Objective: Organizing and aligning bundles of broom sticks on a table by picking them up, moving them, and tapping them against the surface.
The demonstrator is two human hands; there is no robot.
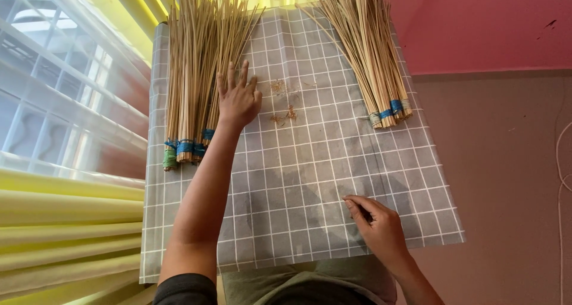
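Grey checked cloth [310, 180]: my left hand [238, 96], fingers spread, empty, touching tied stick bundles [190, 84] at its far left; more bundles [369, 55] far right; my right hand [378, 224], loosely curled, empty, near edge; scraps [285, 102] between.

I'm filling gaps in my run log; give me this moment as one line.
left hand: flat beside left stick bundles | right hand: resting on grid cloth | right stick bundles: untouched
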